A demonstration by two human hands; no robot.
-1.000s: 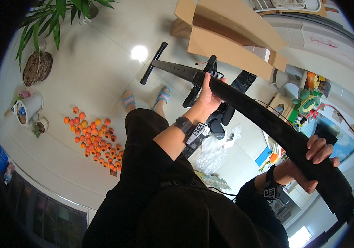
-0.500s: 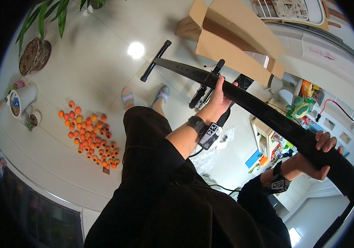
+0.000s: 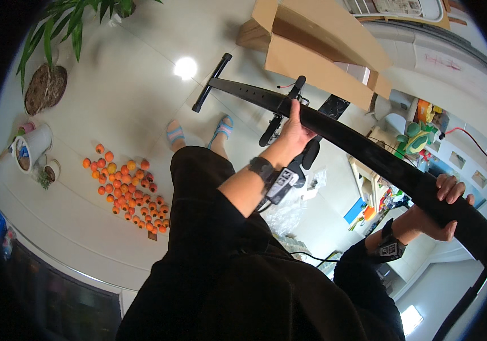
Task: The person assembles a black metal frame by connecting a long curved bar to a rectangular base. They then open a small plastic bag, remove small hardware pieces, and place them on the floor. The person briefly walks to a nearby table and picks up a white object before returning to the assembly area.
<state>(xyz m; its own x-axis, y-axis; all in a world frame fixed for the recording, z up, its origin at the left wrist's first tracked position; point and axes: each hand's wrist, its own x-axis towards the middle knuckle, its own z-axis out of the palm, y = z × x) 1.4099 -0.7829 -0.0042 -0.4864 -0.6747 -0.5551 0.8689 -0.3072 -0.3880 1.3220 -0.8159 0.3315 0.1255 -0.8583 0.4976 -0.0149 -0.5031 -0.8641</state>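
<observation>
A long black beam (image 3: 362, 146), which looks like the frame of an exercise machine, slants from the upper left to the lower right. Its far left end carries a short crossbar foot (image 3: 212, 82) resting on the floor. My left hand (image 3: 293, 136) is closed round the beam near a collar, thumb on top, other fingers mostly hidden beneath it. Next to it are padded black rollers (image 3: 270, 131). Farther right, my right hand (image 3: 439, 216) grips the thicker end, with fingers over one edge and thumb on the other. Both wrists wear dark straps with small patterned tags.
An open cardboard box (image 3: 317, 62) lies beyond the beam. Many orange fruits (image 3: 127, 190) are spread on the floor at left, near a white pot (image 3: 38, 142) and a leafy plant (image 3: 64, 25). Clear plastic wrapping (image 3: 286, 213) lies below the beam. Shelves with clutter (image 3: 425, 136) stand right.
The view has shifted slightly. My left hand and the beam have moved a little to the left, and the left fingertips that showed past the beam are now hidden. Both hands keep their grip.
</observation>
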